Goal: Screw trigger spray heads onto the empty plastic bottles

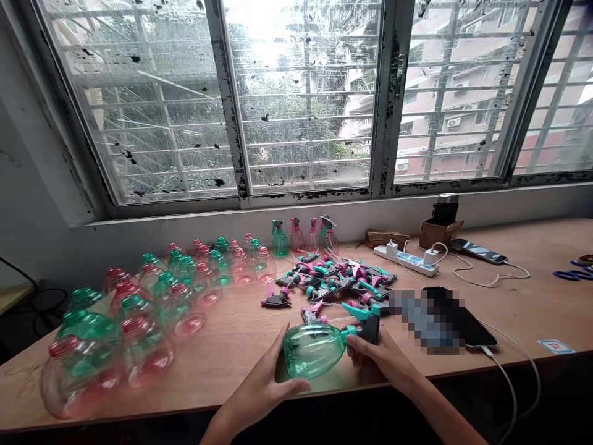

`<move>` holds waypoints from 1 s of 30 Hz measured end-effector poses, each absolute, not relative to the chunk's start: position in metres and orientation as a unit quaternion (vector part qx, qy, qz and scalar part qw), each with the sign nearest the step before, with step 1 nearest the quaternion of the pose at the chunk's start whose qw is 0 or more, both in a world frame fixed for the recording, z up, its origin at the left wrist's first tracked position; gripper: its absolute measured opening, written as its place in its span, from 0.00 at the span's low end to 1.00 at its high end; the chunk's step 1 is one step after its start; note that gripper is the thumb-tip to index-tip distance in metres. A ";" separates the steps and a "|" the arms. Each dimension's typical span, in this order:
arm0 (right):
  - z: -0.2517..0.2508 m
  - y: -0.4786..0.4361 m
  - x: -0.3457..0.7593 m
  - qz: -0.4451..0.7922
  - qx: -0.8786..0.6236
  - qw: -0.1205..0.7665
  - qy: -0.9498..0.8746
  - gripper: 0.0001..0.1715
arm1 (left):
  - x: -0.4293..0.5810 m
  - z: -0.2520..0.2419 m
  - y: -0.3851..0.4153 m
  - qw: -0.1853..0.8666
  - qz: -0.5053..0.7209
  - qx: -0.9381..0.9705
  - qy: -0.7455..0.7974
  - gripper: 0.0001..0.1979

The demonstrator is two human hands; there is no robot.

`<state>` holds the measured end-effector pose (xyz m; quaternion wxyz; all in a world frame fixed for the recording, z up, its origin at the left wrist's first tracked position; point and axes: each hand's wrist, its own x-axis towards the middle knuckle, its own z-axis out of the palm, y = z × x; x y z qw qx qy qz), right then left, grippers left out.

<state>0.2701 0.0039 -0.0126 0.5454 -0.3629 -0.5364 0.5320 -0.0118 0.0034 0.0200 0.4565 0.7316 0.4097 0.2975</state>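
Observation:
A clear green spray bottle lies on its side in the air above the table's front edge, its neck pointing right. My left hand cups the bottle's base end, thumb below and fingers behind it. At the neck, my right hand closes around the black and teal spray head, which sits on the bottle's mouth. Some of the right fingers are hidden behind the neck. Just beyond lies a heap of loose spray heads in black, pink and teal, with thin tubes.
Several open pink and green bottles stand at left. Several bottles with spray heads stand by the windowsill. To the right are a white power strip, a partly blurred phone, another phone, cables, a cardboard box and blue-handled scissors.

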 end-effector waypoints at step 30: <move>-0.023 0.009 0.274 0.524 -0.351 0.573 -0.523 0.22 | -0.010 0.017 0.006 0.550 0.339 0.698 0.308 0.48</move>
